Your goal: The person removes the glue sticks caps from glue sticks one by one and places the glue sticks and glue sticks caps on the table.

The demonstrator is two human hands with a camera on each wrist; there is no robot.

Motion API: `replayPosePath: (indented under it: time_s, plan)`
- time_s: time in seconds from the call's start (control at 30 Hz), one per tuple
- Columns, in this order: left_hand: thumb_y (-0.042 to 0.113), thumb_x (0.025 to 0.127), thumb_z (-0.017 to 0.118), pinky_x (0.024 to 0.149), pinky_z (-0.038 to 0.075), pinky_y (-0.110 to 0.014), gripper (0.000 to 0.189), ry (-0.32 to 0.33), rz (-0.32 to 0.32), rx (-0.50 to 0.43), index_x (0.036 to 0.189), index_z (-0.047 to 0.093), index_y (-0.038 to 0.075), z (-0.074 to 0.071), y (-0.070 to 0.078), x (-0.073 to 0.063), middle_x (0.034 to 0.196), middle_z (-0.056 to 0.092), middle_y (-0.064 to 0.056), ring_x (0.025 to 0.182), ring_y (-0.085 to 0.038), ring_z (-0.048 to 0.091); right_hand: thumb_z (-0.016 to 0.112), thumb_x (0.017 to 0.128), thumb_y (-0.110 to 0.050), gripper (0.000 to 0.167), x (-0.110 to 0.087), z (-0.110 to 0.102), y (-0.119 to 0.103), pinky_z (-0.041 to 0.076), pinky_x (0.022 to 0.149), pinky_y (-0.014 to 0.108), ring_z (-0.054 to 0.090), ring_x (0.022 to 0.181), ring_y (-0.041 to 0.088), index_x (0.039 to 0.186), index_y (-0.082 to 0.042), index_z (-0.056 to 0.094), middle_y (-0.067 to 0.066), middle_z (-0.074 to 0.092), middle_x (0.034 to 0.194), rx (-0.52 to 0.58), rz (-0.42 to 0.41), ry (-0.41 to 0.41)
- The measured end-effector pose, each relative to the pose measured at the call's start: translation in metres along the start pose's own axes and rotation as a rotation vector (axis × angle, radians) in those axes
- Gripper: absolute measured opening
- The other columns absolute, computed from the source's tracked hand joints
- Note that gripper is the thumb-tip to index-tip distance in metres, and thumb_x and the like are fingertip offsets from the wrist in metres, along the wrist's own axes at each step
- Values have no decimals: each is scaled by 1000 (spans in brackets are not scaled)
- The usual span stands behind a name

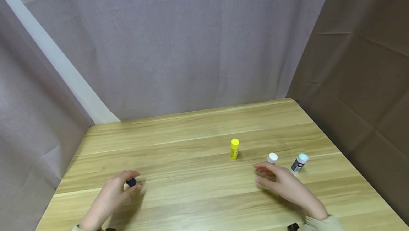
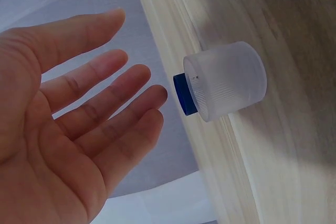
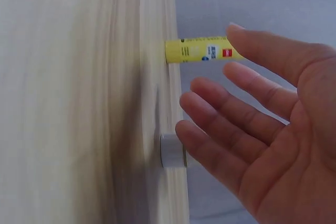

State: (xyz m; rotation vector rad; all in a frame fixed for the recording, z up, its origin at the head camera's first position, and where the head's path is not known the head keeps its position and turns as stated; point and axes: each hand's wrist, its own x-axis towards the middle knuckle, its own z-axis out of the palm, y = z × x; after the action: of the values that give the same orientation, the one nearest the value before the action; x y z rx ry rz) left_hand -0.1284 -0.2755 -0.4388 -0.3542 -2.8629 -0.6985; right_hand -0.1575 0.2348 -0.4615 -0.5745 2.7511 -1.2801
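Note:
At the left of the table, my left hand (image 1: pixel 113 193) hovers with fingers spread and relaxed beside a frosted translucent plastic cup (image 2: pixel 231 82). A dark blue piece (image 2: pixel 185 94) shows past the cup's rim; what it is I cannot tell. The left palm (image 2: pixel 58 156) is bare. On the right, my right hand (image 1: pixel 284 183) is held loosely above the wood, holding nothing. Just behind its fingers stands a white-capped container (image 1: pixel 272 157), its lower part hidden. A yellow glue stick (image 1: pixel 234 148) stands upright beyond, also seen behind the thumb in the right wrist view.
A small bottle (image 1: pixel 298 163) with a dark label and pale cap stands right of the white-capped container. The wooden table (image 1: pixel 179 174) meets a grey curtain (image 1: pixel 191 46) at the back and a brown cloth (image 1: pixel 361 81) at the right.

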Motion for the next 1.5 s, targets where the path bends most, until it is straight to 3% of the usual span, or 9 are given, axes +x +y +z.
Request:
replayPosePath:
  time_s: [0.3,0.57,0.67,1.03,1.23,1.5]
  plan:
    - [10,82,84,87,54,-50,32,15,9,-2,111,71,6,1,-1,-1,99,71,-2,91,-20,67,70,97,-19,41,26,14,-4,57,90,40,67,104,25,131,2,60,13,68,119,-1,-15,20]
    - [13,85,81,90,53,-55,34,-72,-86,-33,116,69,4,-3,0,-2,105,70,-8,98,-27,68,69,98,-21,47,48,27,-10,54,95,47,65,110,32,136,3,56,20,66,123,10,36,49]
    - [12,84,81,90,53,-55,35,-78,-91,-34,116,69,4,-3,0,-2,103,70,-7,96,-26,67,70,97,-22,52,54,31,-11,54,96,48,64,112,35,138,3,53,23,63,127,12,58,69]
    - [12,81,84,90,54,-50,34,-52,-60,-39,112,71,6,5,0,-6,105,71,-6,97,-23,67,68,98,-27,60,66,39,-7,53,97,50,62,116,36,144,4,46,23,60,132,46,110,45]
    - [10,79,85,86,55,-47,34,-8,-22,-7,110,72,7,8,0,-5,102,71,-3,93,-21,67,68,98,-28,52,76,42,-6,52,98,50,63,116,36,138,1,51,21,63,128,26,77,47]
    - [10,79,85,86,55,-47,33,10,-4,-9,110,72,7,7,-2,-5,100,71,-1,93,-20,67,68,99,-22,39,85,47,-7,56,93,45,64,114,34,127,1,56,17,65,123,50,105,47]
